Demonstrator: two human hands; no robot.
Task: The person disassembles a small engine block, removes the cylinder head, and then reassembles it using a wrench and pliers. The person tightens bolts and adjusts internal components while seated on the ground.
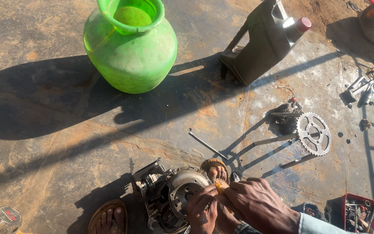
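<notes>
At the bottom edge, the left hand [201, 207] curls its fingers down onto the round metal face of a small engine [174, 195] and against a yellow-handled tool [220, 186]. Beside it and touching it, the right hand [256, 201] is closed in a fist around that handle, knuckles up, a pale blue sleeve [325, 224] at the wrist. The engine sits on the stained, rust-patched floor [66, 143], a grey cast block with fins and a circular housing, between two sandalled feet: one foot [108, 216] to its left, one foot [214, 169] just above the hands.

Counted left to right: one clear jar with a red label [1, 219] at the lower left corner; one glossy green plastic pot [130, 43], round-bellied with a wide lip; one thin steel rod [207, 145]; one dark plastic jerrycan [262, 41] with a red cap; one toothed steel sprocket [313, 133] with flat bars lying beside it; one red tray [364, 212] of small parts at the lower right.
</notes>
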